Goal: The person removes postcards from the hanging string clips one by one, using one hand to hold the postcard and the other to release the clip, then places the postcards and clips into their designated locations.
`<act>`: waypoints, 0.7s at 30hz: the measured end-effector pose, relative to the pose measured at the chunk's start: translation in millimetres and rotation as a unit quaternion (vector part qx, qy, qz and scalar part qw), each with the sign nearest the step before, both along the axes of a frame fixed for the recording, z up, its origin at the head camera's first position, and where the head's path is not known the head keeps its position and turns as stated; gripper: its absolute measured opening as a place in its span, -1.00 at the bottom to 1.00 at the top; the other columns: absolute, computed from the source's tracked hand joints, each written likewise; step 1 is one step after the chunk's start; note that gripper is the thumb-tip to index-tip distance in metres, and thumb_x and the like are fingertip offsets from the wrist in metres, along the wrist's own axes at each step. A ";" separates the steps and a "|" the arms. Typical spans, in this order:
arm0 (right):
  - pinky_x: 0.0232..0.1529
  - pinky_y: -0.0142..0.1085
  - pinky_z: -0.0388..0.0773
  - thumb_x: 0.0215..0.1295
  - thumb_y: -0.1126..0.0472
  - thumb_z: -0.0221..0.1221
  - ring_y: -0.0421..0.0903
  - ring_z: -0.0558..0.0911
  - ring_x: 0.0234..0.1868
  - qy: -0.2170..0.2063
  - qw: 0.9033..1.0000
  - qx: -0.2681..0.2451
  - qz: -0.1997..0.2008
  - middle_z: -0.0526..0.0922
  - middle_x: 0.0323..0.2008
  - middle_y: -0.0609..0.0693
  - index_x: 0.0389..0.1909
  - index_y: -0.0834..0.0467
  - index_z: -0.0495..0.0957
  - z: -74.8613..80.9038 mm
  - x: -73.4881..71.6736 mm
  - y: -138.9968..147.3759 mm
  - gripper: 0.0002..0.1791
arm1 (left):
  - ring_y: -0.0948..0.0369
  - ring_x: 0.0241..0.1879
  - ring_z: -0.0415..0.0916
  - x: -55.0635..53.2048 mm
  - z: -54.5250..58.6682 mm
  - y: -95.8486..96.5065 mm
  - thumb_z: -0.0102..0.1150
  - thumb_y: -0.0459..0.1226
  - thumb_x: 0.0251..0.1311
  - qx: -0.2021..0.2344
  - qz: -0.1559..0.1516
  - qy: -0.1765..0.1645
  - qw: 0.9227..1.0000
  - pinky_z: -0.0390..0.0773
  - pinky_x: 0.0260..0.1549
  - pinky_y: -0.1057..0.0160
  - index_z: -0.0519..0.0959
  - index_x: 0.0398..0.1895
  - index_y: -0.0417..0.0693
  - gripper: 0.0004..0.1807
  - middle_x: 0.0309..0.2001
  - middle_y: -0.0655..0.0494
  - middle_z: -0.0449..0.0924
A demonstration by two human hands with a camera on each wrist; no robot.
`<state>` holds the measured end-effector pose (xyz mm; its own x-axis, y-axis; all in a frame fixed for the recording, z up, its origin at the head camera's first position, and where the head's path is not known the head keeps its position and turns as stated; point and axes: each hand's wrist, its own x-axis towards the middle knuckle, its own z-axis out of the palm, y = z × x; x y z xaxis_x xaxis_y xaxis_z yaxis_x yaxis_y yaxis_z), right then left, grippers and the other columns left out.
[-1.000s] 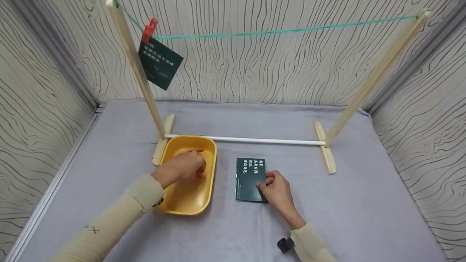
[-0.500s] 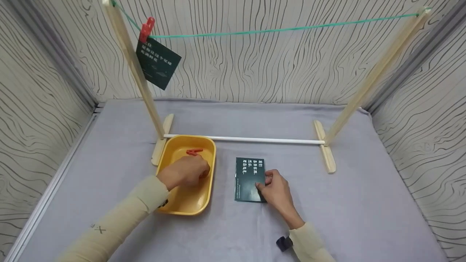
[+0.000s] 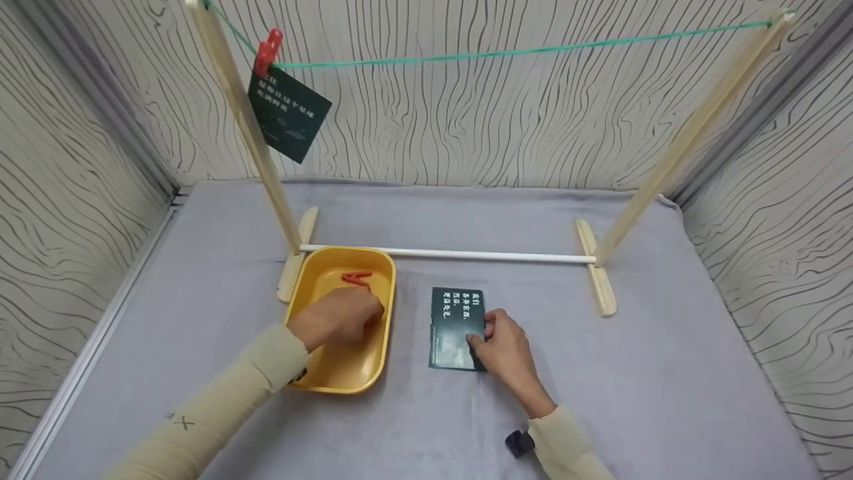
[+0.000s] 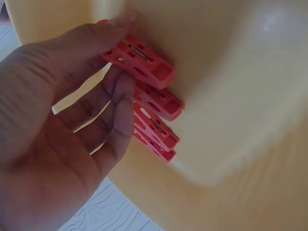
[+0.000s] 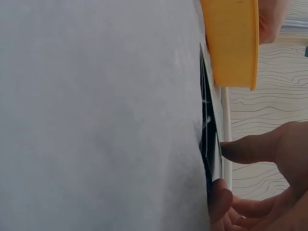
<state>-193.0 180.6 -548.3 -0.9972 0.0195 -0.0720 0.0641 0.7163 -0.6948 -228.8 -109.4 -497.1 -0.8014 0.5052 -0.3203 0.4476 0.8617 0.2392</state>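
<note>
My left hand reaches down into a yellow plastic basin. In the left wrist view, its thumb and index finger pinch a red clothespin, and several more red clothespins lie in a row below it. From the head, most of these are hidden under the hand; one red clothespin shows at the basin's far end. On the cloth to the right lies a dark green card with white writing. My right hand holds its right edge, thumb on top and fingers below. From the right wrist, the card appears layered, like a small stack.
Behind stands a wooden frame with a left post, a right post and a white crossbar. A green string spans the top. Near its left end, red clothespins hold a hanging dark card. Patterned walls surround the table.
My left hand has moved slightly right and toward me inside the basin, uncovering the red clothespin at the far end. The right hand stays on the card.
</note>
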 end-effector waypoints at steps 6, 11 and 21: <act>-0.22 -0.22 0.45 0.21 0.28 0.44 -0.07 0.50 -0.30 -0.003 1.000 0.007 -0.003 0.56 -0.31 0.07 0.09 0.41 0.55 -0.4 -0.2 -0.8 -0.51 | 0.12 -0.40 0.48 1.1 -1.6 -0.4 0.37 -0.39 0.28 0.001 -0.002 0.014 1.000 0.63 -0.19 0.18 0.71 -0.23 -0.07 -0.94 -0.50 0.11 0.52; -0.22 -0.24 0.43 0.22 0.29 0.44 -0.06 0.50 -0.28 -0.009 1.000 0.002 -0.004 0.55 -0.30 0.09 0.11 0.43 0.54 0.9 -0.2 -0.9 -0.51 | 0.12 -0.43 0.44 2.3 -1.4 -1.0 0.35 -0.42 0.26 0.007 -0.020 0.042 0.999 0.57 -0.26 0.19 0.71 -0.29 -0.09 -0.94 -0.53 0.11 0.47; -0.17 -0.22 0.45 0.24 0.30 0.42 -0.02 0.51 -0.21 -0.022 1.000 0.001 -0.005 0.54 -0.24 0.11 0.15 0.41 0.52 1.8 0.9 -1.0 -0.49 | 0.12 -0.47 0.39 5.0 0.2 -2.8 0.34 -0.43 0.25 0.007 -0.025 0.052 0.998 0.51 -0.34 0.19 0.72 -0.33 -0.11 -0.94 -0.57 0.11 0.43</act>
